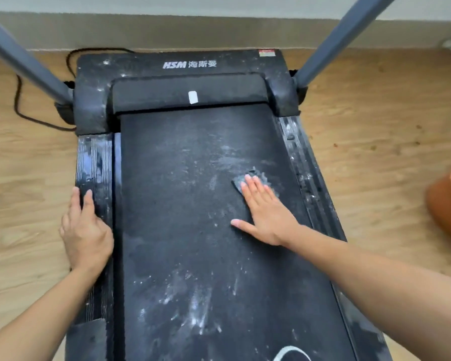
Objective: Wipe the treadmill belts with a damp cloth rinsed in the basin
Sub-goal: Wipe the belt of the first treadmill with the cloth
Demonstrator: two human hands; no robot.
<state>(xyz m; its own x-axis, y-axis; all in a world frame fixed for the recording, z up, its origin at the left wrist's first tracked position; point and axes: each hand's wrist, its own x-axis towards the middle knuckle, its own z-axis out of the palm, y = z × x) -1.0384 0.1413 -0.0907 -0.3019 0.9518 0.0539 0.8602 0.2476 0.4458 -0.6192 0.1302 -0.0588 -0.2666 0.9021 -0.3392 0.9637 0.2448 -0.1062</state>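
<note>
- Head view: looks down along the treadmill belt (193, 217), with its long axis running straight away from the body toward the motor cover (188, 71).
- Presses the cloth (254, 175) flat on the belt's right half with the right hand (267, 217), fingers straight and spread, thumb out to the left. Grips nothing, only pins the cloth under the fingertips.
- Shows just a dark grey edge of the cloth beyond those fingertips, near the right side rail (306, 178).
- Rests the left hand (86, 230) on the left side rail (94, 162), fingers extended forward along it, holding nothing, apparently as a brace.
- Shows white dust smears ahead and to the left of the cloth, and more on the belt's near end, close to the body.
- Puts the right hand plainly nearer the work. Probably calls for strokes leftward across the belt or back along its length.
- Places the orange basin (445, 201) on the floor to the right, well apart from the belt, so likely reached by the right hand for rinsing.
</note>
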